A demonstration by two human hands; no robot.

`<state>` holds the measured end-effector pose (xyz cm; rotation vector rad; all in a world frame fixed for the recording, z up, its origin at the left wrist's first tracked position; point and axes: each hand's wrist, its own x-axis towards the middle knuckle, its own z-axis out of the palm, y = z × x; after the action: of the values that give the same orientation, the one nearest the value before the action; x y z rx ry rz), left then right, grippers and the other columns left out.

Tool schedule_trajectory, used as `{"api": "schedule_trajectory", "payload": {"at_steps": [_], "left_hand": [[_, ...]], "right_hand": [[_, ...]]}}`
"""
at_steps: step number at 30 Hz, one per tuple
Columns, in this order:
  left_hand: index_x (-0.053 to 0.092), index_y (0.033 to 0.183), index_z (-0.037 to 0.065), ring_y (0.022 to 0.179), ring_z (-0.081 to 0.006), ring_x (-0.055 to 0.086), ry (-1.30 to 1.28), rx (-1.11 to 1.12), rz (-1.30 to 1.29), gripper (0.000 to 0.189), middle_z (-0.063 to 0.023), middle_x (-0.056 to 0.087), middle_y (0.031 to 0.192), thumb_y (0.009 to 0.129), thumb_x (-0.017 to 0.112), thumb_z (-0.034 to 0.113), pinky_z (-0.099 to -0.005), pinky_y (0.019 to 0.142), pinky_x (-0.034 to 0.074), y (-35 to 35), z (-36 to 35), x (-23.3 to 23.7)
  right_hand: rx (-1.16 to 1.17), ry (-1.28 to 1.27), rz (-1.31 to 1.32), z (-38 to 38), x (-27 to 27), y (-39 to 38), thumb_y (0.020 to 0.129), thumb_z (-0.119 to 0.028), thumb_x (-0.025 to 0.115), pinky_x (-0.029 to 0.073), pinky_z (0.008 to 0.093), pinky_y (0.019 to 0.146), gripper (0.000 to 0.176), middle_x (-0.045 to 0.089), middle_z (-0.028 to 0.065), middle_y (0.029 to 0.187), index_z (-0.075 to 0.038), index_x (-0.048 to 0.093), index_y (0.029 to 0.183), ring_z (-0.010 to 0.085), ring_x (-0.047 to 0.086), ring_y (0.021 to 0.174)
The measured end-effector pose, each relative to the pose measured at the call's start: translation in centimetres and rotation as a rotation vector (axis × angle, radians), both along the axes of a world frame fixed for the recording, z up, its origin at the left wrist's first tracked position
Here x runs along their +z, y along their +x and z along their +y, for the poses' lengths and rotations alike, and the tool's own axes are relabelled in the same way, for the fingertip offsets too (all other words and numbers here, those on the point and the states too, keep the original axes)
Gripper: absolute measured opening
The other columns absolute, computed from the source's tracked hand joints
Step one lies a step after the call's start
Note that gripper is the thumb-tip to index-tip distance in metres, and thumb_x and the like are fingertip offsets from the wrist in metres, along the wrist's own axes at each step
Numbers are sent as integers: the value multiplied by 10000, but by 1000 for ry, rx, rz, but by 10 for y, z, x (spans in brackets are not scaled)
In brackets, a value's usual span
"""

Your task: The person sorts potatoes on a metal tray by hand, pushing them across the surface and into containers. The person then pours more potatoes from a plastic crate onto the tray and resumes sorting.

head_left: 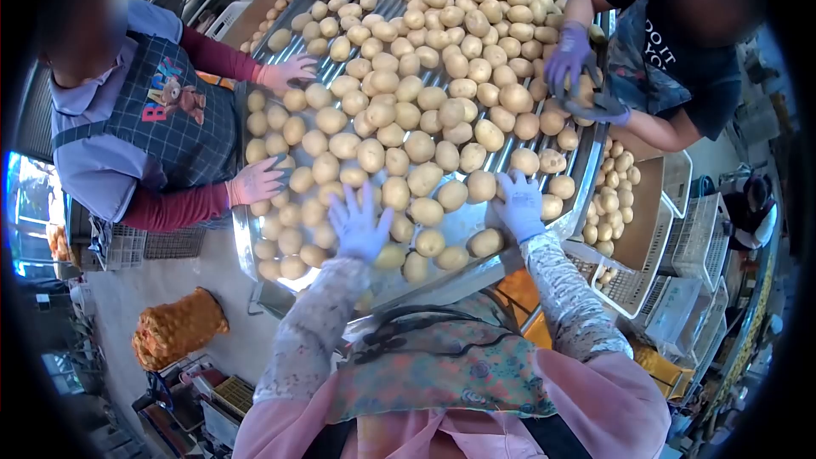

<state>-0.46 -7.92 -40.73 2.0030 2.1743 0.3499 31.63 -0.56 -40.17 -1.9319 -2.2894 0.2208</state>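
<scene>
Many pale potatoes (424,179) lie spread over a metal sorting table (463,285) of rollers and smooth sheet. My left hand (360,223), in a light purple glove, rests among the potatoes near the front edge with its fingers spread. Against the potatoes by the table's right side is my right hand (519,206), gloved the same way, fingers apart. Neither hand is closed around a potato. Between the two hands, several potatoes (430,242) sit on the shiny sheet.
A co-worker's gloved hands (255,181) touch potatoes at the left. At the right, another person's purple-gloved hands (571,59) handle a potato. Potatoes fill a carton-lined crate (650,242) below right. A filled orange net sack (179,328) stands on the floor at left.
</scene>
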Motion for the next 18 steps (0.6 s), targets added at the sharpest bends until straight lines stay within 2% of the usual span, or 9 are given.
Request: {"api": "schedule_trajectory", "payload": {"at_steps": [2,4,6,8,10,11,13,15,18], "left_hand": [[361,1585,173,1461,-585,195,-32,149,28,764,-226,289,1628,941,603,507,-672,1186,146,31,17,0],[379,1579,203,1454,-598,194,-33,-52,159,754,-260,282,1616,937,625,513,-674,1187,146,51,18,-4],[393,1571,210,1441,-597,224,-21,-199,49,750,-255,300,1604,933,618,531,-687,1176,166,37,-5,-1],[417,1557,237,1428,-585,266,-53,-412,-63,765,-243,333,1586,899,640,556,-698,1165,192,10,-46,13],[430,1547,259,1430,-560,287,-94,-502,-75,826,-231,354,1578,833,698,576,-693,1167,199,-29,-95,5],[434,1544,261,1432,-546,297,-100,-530,-82,867,-226,362,1577,797,727,588,-690,1169,199,-49,-116,-6],[431,1546,245,1431,-546,301,-171,-460,11,905,-221,361,1581,774,742,600,-691,1169,195,-71,-130,13],[422,1551,213,1430,-571,285,-143,-210,-79,955,-237,349,1585,753,751,620,-706,1167,176,-82,-139,19],[412,1556,186,1446,-573,259,-24,-26,-90,916,-272,318,1594,801,716,606,-701,1176,156,-56,-121,-12]], "right_hand": [[3,-44,133,-2,6,2,761,-252,765,523,494,867,575,626,126,1191,-200,606,1312,364,620,1056],[9,-86,253,-9,19,14,778,-247,760,535,478,864,538,639,139,1131,-161,617,1289,365,643,1002],[-71,0,648,-27,33,48,793,-267,778,532,436,937,541,669,149,1099,-109,612,1283,353,660,1023],[-281,76,759,-50,80,76,812,-149,749,534,370,945,497,646,135,1192,-64,600,1279,248,659,1044],[-379,282,894,-67,58,138,852,-27,698,478,337,1021,503,591,116,1308,-38,551,1333,205,580,1181],[-426,372,803,-70,32,182,868,-64,717,439,355,1078,556,552,155,1377,-16,518,1385,232,541,1263],[-525,511,-73,-77,44,194,836,-122,720,420,446,1106,716,487,249,1450,-7,435,1482,408,523,1296],[-356,625,-242,-63,58,175,809,-138,714,447,461,1061,672,530,251,1409,-27,507,1438,449,519,1282],[99,269,310,-9,90,80,782,-90,692,506,436,964,450,673,175,1217,-42,677,1229,371,634,1138]]}}
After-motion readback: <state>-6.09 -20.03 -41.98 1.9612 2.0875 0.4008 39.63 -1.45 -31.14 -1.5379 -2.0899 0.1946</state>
